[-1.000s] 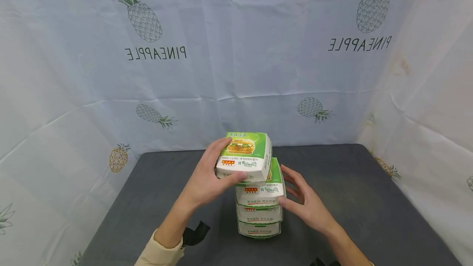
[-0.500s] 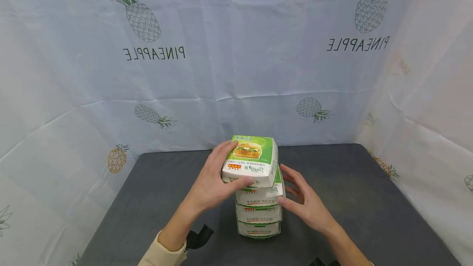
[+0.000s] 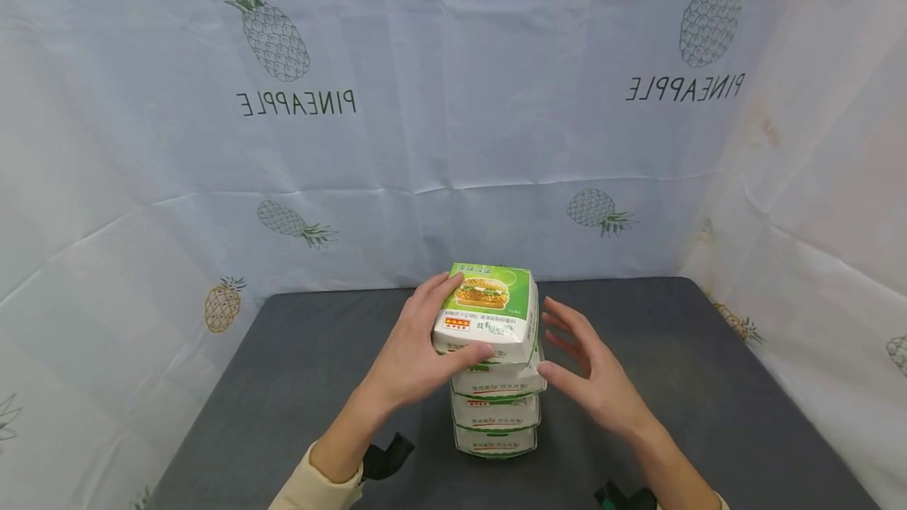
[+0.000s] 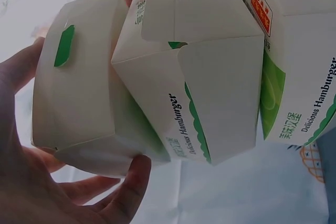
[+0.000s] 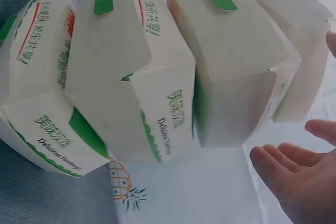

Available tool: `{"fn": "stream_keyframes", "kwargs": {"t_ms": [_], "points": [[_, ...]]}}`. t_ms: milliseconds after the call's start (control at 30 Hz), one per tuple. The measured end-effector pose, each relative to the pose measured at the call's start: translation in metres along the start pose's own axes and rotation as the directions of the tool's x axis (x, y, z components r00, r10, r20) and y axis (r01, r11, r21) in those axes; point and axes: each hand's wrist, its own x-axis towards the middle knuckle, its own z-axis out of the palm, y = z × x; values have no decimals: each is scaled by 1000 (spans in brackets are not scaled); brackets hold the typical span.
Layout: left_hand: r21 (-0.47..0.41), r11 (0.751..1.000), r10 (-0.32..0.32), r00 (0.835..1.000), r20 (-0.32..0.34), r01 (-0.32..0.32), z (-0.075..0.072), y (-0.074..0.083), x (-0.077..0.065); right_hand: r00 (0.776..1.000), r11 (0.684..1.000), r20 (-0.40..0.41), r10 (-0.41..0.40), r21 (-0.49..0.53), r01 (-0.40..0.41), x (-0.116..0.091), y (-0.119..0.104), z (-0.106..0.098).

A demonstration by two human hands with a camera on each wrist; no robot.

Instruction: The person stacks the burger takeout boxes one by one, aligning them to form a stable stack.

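A column of several white-and-green cardboard burger boxes stands on the dark tabletop. My left hand grips the top burger box from its left, thumb along the near side and fingers over the far left part. That box sits over the burger box below it, shifted slightly. In the left wrist view, the gripped box lies between the thumb and fingers of that hand. Beside the stack's right side, my right hand is held with loosely bent fingers. A gap shows between this hand and the boxes in the right wrist view.
Lower burger boxes hold up the stack. The dark tabletop stretches out on both sides. A pale cloth printed with pineapples hangs behind and at the sides. Black straps are around both wrists.
My left hand has moved the top box right and slightly toward me, over the stack. The right hand has drawn slightly away from the boxes' right side.
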Motion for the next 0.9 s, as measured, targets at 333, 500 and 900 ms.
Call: {"fn": "stream_keyframes", "kwargs": {"t_ms": [333, 500, 900], "points": [[31, 1000, 1, 1000, -17, 0, 2, 3, 0, 998, 998, -6, -56, -30, 56, 7, -15, -3], [60, 998, 6, 999, -38, -4, 4, 5, 0, 995, 995, 16, -95, -19, 95, 13, -22, -1], [-56, 998, 6, 1000, 22, -5, 2, 4, -2, 992, 992, -11, -123, 0, 123, 21, -21, -1]]}}
